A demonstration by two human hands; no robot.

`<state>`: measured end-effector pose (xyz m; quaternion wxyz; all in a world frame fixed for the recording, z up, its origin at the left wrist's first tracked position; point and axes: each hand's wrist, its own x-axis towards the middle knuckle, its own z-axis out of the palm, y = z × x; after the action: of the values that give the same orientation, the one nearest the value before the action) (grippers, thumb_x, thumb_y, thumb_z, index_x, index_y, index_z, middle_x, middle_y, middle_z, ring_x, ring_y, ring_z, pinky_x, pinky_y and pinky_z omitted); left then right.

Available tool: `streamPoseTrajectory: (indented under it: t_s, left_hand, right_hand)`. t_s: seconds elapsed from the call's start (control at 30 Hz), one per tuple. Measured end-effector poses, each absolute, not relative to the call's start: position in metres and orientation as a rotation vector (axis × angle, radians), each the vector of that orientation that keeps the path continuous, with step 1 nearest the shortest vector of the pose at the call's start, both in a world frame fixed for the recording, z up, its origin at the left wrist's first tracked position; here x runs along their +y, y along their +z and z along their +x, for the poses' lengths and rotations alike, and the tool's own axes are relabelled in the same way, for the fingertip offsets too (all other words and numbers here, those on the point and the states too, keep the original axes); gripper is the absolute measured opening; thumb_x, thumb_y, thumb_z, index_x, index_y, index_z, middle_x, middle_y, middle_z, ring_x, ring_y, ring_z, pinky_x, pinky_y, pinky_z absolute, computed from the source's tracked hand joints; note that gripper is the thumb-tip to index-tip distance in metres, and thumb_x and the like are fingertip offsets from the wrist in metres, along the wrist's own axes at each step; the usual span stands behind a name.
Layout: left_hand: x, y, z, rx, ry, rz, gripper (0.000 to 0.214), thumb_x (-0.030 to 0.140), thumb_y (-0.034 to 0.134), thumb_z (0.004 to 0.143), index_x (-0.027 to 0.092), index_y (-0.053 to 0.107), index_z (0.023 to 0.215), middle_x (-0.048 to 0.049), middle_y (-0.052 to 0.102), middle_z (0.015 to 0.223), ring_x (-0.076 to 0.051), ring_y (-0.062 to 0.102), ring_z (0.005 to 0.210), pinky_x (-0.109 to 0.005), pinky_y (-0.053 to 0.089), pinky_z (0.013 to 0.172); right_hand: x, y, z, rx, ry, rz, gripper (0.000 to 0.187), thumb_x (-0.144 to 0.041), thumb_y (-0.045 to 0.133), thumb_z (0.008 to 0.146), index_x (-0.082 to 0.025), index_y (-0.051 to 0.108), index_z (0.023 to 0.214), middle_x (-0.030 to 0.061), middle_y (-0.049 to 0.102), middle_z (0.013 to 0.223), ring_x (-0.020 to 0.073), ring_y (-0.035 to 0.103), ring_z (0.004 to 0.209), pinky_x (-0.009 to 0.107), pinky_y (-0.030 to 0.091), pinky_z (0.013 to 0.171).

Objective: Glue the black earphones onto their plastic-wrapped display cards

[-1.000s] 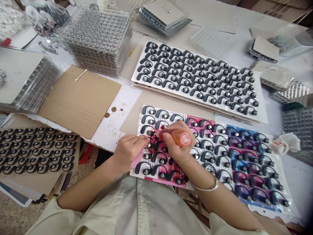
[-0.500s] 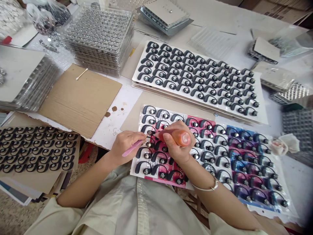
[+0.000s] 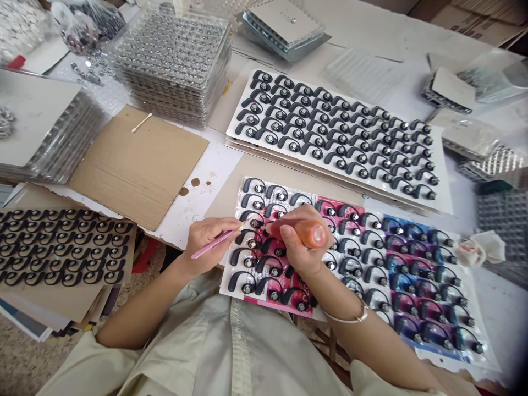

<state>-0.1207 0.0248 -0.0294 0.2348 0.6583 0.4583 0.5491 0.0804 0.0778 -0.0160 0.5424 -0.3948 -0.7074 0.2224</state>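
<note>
My left hand (image 3: 208, 242) is closed round a slim pink stick tool (image 3: 212, 245), whose tip points toward the front board. In my right hand (image 3: 303, 250) is an orange squeeze bottle (image 3: 312, 234), tilted with its base toward me and its nozzle end pointing left. Both hands are over the left part of a board (image 3: 412, 349) bearing rows of black curved hook-shaped pieces (image 3: 272, 267), each with a round shiny end. Pink, white and blue printed sheets show beneath those pieces. My right hand covers some of them, and the exact nozzle tip is hard to make out.
Behind lies another white board (image 3: 443, 190) of black hook pieces. Left are brown cardboard (image 3: 142, 170) with a cotton swab (image 3: 142, 122), stacked clear trays (image 3: 173, 66), and a lower card (image 3: 82, 247) of hook pieces. A crumpled tissue (image 3: 480, 247) sits at right.
My left hand has drawn slightly left with the pink stick tool, away from the hook piece. My right hand and the bottle have shifted a little right. The view has moved slightly.
</note>
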Motion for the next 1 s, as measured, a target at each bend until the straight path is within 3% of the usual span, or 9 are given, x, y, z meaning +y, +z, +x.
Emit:
streamPoseTrajectory:
  t_s: [0.27,0.63,1.0]
  left_hand:
    - [0.0245,-0.0268,-0.1231,1.321,1.507,1.811,0.007,0.014,0.065,0.084,0.016,0.068,0.091,-0.0055,0.074,0.091,-0.015,0.071,0.085,-0.023,0.061,0.079]
    - [0.0236,-0.0303,-0.1231,1.319,1.509,1.793,0.008,0.012,0.067,0.083,0.016,0.068,0.090,-0.0046,0.074,0.091,-0.014,0.071,0.086,-0.021,0.060,0.080]
    - [0.0242,-0.0298,-0.1228,1.303,1.526,1.774,0.009,0.011,0.067,0.082,0.016,0.068,0.090,-0.0047,0.074,0.092,-0.014,0.071,0.085,-0.020,0.059,0.081]
  right_hand:
    - [0.0778,-0.0165,0.0791,-1.677,0.524,-0.964,0.020,-0.040,0.067,0.077,-0.021,0.063,0.077,0.0016,0.060,0.065,0.0168,0.055,0.057,0.035,0.045,0.056]
    - [0.0771,-0.0153,0.0784,-1.689,0.578,-0.898,0.012,-0.030,0.069,0.076,-0.020,0.064,0.080,0.0007,0.061,0.068,0.0160,0.055,0.060,0.034,0.045,0.058]
    - [0.0744,-0.0156,0.0765,-1.729,0.570,-0.911,0.013,-0.033,0.067,0.079,-0.020,0.064,0.079,0.0011,0.063,0.068,0.0156,0.056,0.060,0.034,0.046,0.060]
